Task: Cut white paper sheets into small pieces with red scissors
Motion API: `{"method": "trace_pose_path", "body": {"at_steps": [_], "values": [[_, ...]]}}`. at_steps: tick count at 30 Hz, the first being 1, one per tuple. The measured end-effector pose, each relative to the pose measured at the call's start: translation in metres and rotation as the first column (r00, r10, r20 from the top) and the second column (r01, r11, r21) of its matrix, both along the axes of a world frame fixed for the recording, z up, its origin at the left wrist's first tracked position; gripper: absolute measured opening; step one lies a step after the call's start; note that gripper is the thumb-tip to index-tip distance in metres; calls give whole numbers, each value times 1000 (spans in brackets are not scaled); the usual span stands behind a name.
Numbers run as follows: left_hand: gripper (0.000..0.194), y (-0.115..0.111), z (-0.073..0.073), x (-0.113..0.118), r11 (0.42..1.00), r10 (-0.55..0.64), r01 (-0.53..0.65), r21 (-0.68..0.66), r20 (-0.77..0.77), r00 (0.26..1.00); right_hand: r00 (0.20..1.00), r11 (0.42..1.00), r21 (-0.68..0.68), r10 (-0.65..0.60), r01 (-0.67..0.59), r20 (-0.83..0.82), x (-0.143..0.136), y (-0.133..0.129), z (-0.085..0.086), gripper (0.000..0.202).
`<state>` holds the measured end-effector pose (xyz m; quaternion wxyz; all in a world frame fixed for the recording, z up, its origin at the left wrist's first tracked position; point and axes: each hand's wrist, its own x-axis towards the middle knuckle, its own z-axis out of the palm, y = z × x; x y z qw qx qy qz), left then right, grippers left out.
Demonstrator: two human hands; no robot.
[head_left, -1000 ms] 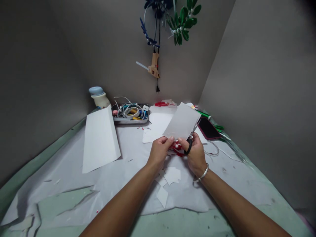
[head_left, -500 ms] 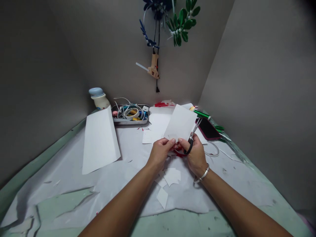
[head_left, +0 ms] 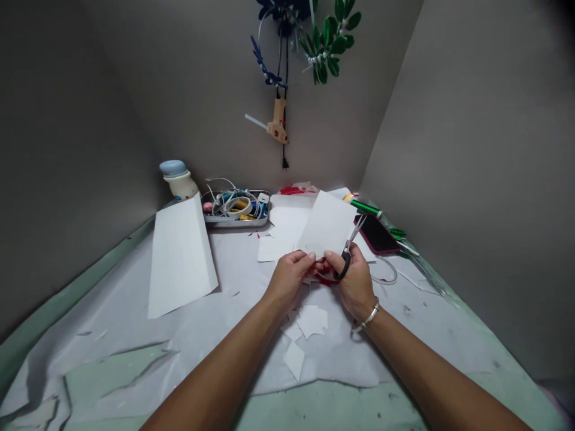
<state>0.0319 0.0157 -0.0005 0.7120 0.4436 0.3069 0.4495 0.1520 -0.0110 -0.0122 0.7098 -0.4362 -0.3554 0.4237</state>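
A white card stands tilted up between my two hands, held at its lower edge. My left hand pinches its lower left part between thumb and fingers. My right hand grips the lower right part, and scissors with black handles rest in the same hand, blades pointing up and right. Something red shows beneath my fingers, partly hidden. Cut white paper pieces lie on the table just below my hands, with a diamond-shaped piece nearer to me.
A folded white sheet lies at the left, before a jar. Behind are a metal tray of supplies and more white paper. A phone and green rolls lie right. A glue gun hangs on the wall.
The whole view has shifted very slightly. My hands, the card and the scissors keep nearly the same positions.
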Motion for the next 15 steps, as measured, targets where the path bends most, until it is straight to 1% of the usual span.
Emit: {"method": "trace_pose_path", "body": {"at_steps": [4,9,12,15], "values": [[22,1,-1,1,999,43,-43,-4,-24,999,999,999,26,34,-34,-16,-1,-1,0,32],[22,2,-2,2,996,86,-86,-14,-35,996,1000,998,58,22,-21,-5,-3,0,-2,34],[22,2,-3,3,996,83,-84,-3,-48,995,999,998,63,24,-22,-26,-3,0,-3,37],[22,1,-3,3,999,54,-53,11,-40,998,1000,999,44,17,-16,-24,-2,0,-2,36]]}}
